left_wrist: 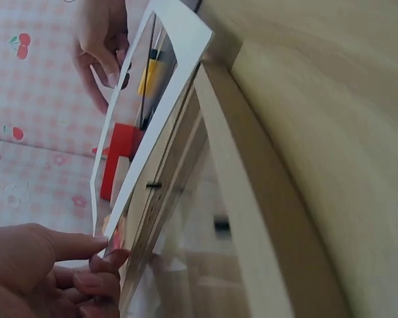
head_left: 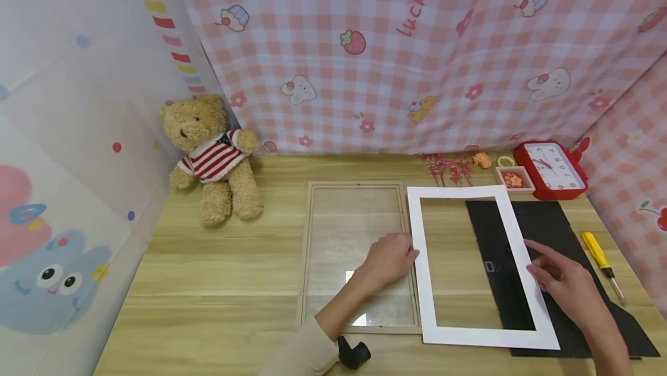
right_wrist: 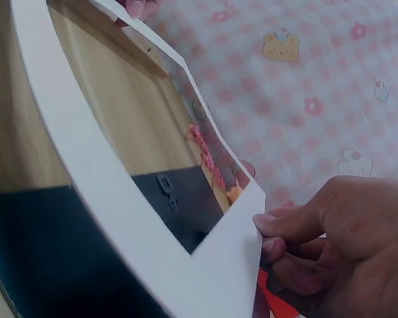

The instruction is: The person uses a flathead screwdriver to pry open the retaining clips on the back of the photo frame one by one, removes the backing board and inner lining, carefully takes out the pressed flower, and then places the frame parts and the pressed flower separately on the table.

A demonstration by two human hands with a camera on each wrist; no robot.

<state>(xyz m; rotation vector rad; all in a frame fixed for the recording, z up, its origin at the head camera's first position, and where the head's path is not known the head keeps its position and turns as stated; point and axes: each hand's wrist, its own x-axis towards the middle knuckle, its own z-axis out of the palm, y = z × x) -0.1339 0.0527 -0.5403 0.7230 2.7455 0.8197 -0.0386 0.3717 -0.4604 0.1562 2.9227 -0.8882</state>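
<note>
A white picture mat [head_left: 427, 283] with a rectangular opening is held up between both hands, above the table. My left hand [head_left: 392, 257] pinches its left edge between thumb and fingers, as the left wrist view shows at the mat's border [left_wrist: 142, 156]. On the opposite edge, my right hand [head_left: 565, 286] pinches the mat [right_wrist: 96, 179] between thumb and fingers. Left of the mat lies a light wooden picture frame [head_left: 307, 248] with a clear pane in it, partly behind my left forearm. Beneath the mat's right side is a black backing board [head_left: 542, 225].
A yellow-handled screwdriver [head_left: 596, 250] lies at the right. Along the back are pink dried flowers [head_left: 450, 170], an orange flower [head_left: 482, 160], a small box [head_left: 515, 180] and a red clock [head_left: 554, 170]. A teddy bear [head_left: 216, 159] sits back left; a black object [head_left: 354, 354] lies in front.
</note>
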